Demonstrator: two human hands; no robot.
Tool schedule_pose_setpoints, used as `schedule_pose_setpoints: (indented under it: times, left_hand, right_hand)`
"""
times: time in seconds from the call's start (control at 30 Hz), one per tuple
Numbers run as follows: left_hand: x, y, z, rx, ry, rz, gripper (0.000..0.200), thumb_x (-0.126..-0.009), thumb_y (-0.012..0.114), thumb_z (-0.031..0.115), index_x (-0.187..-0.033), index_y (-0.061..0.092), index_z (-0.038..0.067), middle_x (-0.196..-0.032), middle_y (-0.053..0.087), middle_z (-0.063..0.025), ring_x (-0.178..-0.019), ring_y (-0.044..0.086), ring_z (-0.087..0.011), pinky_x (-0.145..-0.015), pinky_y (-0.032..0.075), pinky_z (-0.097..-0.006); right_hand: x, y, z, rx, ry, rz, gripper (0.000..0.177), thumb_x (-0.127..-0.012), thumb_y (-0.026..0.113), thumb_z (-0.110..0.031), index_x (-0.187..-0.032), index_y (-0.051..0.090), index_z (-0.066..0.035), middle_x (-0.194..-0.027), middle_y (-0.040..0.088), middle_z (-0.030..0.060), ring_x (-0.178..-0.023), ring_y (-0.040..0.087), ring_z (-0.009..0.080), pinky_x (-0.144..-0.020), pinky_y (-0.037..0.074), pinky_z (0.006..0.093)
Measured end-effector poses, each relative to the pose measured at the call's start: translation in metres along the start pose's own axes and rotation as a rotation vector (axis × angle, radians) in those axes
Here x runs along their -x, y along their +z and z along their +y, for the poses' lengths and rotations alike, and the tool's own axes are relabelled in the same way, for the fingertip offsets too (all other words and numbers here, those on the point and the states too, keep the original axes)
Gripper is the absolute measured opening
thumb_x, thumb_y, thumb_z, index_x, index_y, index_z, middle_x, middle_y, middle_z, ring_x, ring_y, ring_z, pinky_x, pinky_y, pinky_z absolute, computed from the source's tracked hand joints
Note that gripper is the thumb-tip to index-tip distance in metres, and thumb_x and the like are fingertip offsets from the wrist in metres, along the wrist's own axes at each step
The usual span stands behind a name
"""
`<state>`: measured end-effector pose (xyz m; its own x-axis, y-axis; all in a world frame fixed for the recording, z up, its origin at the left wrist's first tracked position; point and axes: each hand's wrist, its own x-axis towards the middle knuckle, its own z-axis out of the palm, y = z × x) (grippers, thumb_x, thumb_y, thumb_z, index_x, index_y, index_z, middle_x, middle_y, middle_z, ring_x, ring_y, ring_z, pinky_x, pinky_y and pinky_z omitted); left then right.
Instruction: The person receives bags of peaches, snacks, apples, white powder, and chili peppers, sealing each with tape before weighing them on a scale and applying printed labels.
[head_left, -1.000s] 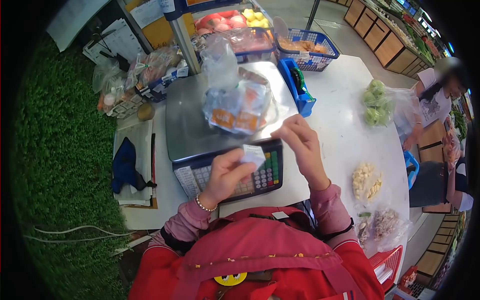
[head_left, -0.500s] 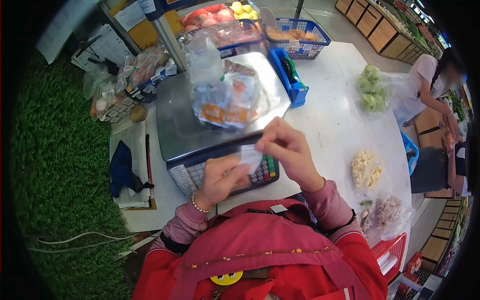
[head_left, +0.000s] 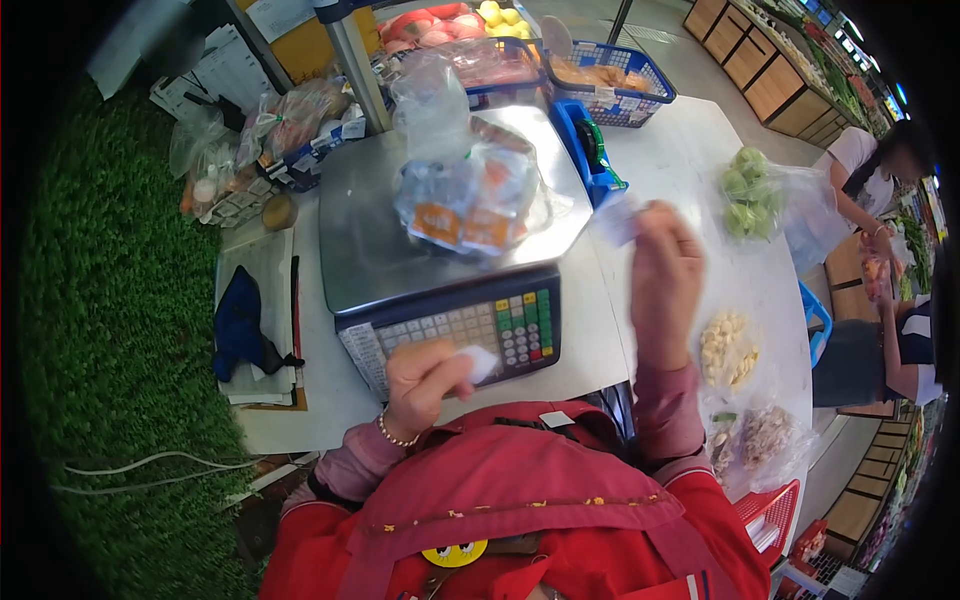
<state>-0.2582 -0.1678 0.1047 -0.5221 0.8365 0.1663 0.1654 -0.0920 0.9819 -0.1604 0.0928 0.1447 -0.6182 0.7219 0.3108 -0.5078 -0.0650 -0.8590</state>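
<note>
In front of the scale's keypad [head_left: 470, 330], my left hand [head_left: 422, 382] is closed on a small white piece of paper [head_left: 481, 363]. My right hand [head_left: 668, 280] is raised over the table right of the scale, its fingers pinching a white paper label [head_left: 614, 221] blurred by motion. That label is close to a blue tape dispenser [head_left: 590, 160]. On the metal weighing plate [head_left: 365, 265] sits a knotted clear plastic bag [head_left: 470, 195] of packets with orange and white print. Neither hand touches the bag.
At right on the white table [head_left: 660, 150] lie bags of green produce [head_left: 748, 195], pale yellow pieces [head_left: 728, 345] and a pinkish-brown food [head_left: 768, 435]. Blue baskets [head_left: 640, 105] stand at the back. A metal post [head_left: 362, 75] rises behind the scale. Another person [head_left: 860, 170] stands at right.
My hands have come apart. The right one has moved up and to the right with the label, while the left stays near the keypad, slightly lower, with a small paper piece.
</note>
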Motion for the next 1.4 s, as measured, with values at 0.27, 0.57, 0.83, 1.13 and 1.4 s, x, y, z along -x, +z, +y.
schedule_pose_setpoints:
  times: [0.27,0.57,0.83,1.13,1.4]
  left_hand:
    - [0.000,0.010,-0.016,0.131,-0.116,-0.040,0.012,-0.093,0.059,0.005,-0.092,0.067,-0.004,-0.072,0.065,-0.0055,-0.064,0.062,-0.0092,-0.057,0.049,-0.0220]
    - [-0.001,0.008,-0.020,0.088,-0.089,0.018,0.010,-0.091,0.060,0.002,-0.092,0.067,-0.004,-0.070,0.065,-0.0040,-0.060,0.060,-0.0080,-0.056,0.047,-0.0218]
    - [-0.005,0.010,-0.018,0.153,-0.124,0.005,0.009,-0.090,0.060,0.001,-0.091,0.067,-0.005,-0.071,0.064,-0.0048,-0.061,0.060,-0.0074,-0.056,0.047,-0.0210]
    - [-0.010,0.014,-0.015,0.143,-0.104,-0.002,0.009,-0.090,0.061,0.002,-0.089,0.067,-0.005,-0.069,0.064,-0.0042,-0.060,0.059,-0.0072,-0.054,0.047,-0.0209]
    - [-0.010,0.019,-0.017,0.164,-0.132,0.021,0.010,-0.091,0.061,0.003,-0.086,0.066,-0.005,-0.069,0.063,-0.0040,-0.060,0.059,-0.0072,-0.054,0.047,-0.0207]
  right_hand:
    - [-0.010,0.033,0.032,0.348,0.169,-0.247,0.009,-0.079,0.074,-0.006,-0.080,0.066,-0.001,-0.089,0.053,0.0018,-0.086,0.052,0.0128,-0.076,0.041,0.0262]
    - [-0.024,0.060,0.077,0.954,-0.386,-0.244,0.044,-0.062,0.085,-0.013,-0.102,0.068,-0.004,-0.086,0.051,0.0074,-0.076,0.054,0.0200,-0.067,0.046,0.0311]
    - [-0.039,0.047,0.088,0.803,-0.104,-0.237,0.058,-0.069,0.083,-0.012,-0.125,0.064,-0.013,-0.089,0.054,0.0072,-0.073,0.056,0.0168,-0.062,0.048,0.0291]
    - [-0.078,0.035,0.094,0.673,-0.132,-0.254,0.014,-0.082,0.070,-0.001,-0.096,0.069,-0.001,-0.090,0.070,0.0086,-0.077,0.067,0.0108,-0.070,0.054,0.0236]
    - [-0.080,0.050,0.085,0.976,-0.051,-0.213,0.051,-0.070,0.083,-0.018,-0.113,0.062,-0.001,-0.064,0.066,0.0113,-0.057,0.066,0.0181,-0.057,0.051,0.0286]
